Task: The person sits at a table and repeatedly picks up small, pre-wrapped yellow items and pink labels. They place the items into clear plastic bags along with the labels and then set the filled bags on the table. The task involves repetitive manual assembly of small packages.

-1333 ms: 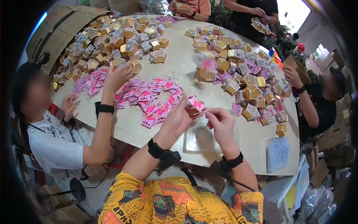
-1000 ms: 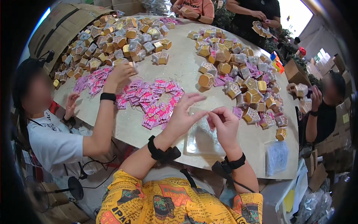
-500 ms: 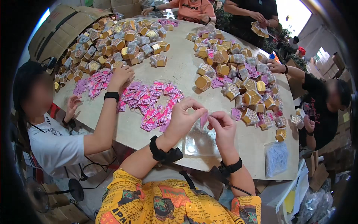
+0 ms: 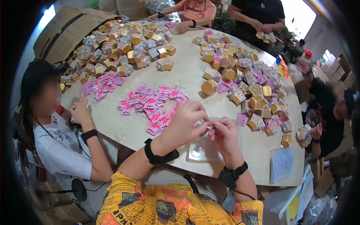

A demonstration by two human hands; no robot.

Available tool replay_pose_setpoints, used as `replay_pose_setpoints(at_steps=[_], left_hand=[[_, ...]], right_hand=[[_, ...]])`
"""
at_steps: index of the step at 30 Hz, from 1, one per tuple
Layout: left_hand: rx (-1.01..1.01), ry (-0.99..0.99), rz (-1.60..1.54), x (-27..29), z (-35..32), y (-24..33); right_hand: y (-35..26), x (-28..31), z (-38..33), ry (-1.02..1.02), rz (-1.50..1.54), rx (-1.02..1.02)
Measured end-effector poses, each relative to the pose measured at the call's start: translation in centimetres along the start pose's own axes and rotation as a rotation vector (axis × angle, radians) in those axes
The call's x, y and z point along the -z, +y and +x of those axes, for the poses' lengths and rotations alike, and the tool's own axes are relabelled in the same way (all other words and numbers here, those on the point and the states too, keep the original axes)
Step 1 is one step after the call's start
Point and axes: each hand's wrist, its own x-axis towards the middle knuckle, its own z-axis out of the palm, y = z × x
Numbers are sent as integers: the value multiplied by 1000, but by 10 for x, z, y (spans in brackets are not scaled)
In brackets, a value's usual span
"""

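My left hand (image 4: 187, 122) and my right hand (image 4: 226, 137) meet over the near part of the table, thumbs and fingertips pinched together. Between them shows a small pale sliver (image 4: 206, 128); its kind is too hidden to tell. Below my fingers lies a clear plastic packet (image 4: 202, 150) on the tabletop. Left of my left hand spreads a heap of small pink printed tags (image 4: 148, 103), some with thin strings. Beyond my right hand a single pink tag (image 4: 242, 119) lies at the edge of a pile of clear-wrapped gold trinkets (image 4: 258, 101).
A larger pile of wrapped gold trinkets (image 4: 123, 47) sits at the far left by a big cardboard box (image 4: 62, 32). A bundle of whitish strings (image 4: 282, 164) in a clear bag rests at the right table edge. Several people work around the table (image 4: 176, 80).
My hands have drawn together, and the pink tag that showed between my fingers is no longer clearly visible. The person at left has pulled an arm back from the tags.
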Motion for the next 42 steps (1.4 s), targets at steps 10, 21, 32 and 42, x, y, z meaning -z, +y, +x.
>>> replay_pose_setpoints(at_steps=[10,21,32,42], left_hand=[[-439,-182,408,5,12,2],[-584,-125,507,9,16,5],[-340,-266,113,3,22,-10],[94,-355,-198,16,36,-22]], right_hand=[[-33,7,0,-124,-399,-162],[-49,0,16,-189,-544,-282],[-61,-22,8,-201,-864,-127],[-57,-38,9,-269,-1339,568]])
